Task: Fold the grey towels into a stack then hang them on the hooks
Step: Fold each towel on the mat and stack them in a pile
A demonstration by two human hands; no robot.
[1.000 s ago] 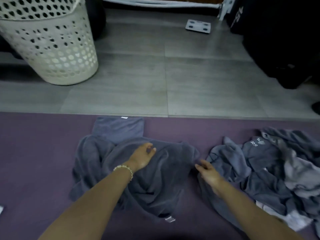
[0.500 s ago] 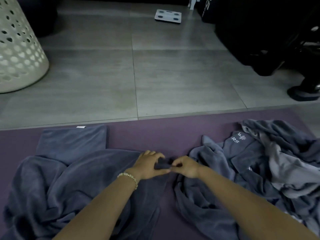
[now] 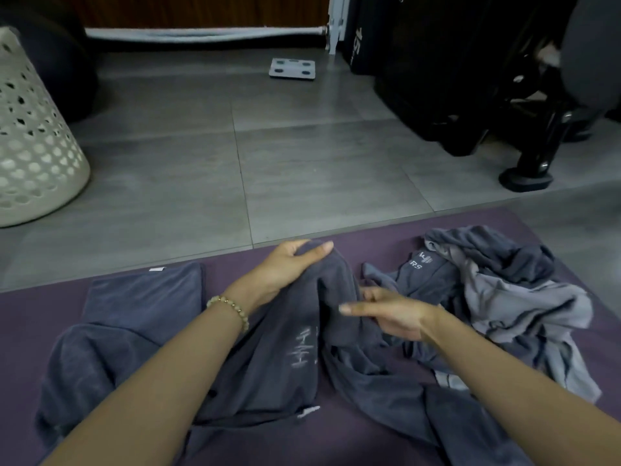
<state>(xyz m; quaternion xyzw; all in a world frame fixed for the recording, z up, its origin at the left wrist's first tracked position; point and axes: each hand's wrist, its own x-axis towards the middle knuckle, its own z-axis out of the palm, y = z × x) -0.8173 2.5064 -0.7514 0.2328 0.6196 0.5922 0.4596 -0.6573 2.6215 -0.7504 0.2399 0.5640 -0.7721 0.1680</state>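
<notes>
Left hand is clenched on the top edge of the dark grey towel, thumb and fingers wrapped round a bunched corner held up at frame centre. Right hand is just right of it and lower: thumb on top, fingers nearly straight underneath, which reads as a loose pinch on a fold of the same towel. The towel hangs from the left grip and trails toward the lower edge of the frame onto the purple mat, so its long axis runs far-to-near, leaning slightly left. The printed logo lies sideways along that axis and the label sits at the near end. My read: the next move is finding the second top corner. That edge runs rightward from the left fingers, so the right hand is nearer and should slide along it. A folded towel lies flat at centre-left, partly under the loose one. The unfolded towel pile is at right, just beside the right wrist. No hooks in view.
</notes>
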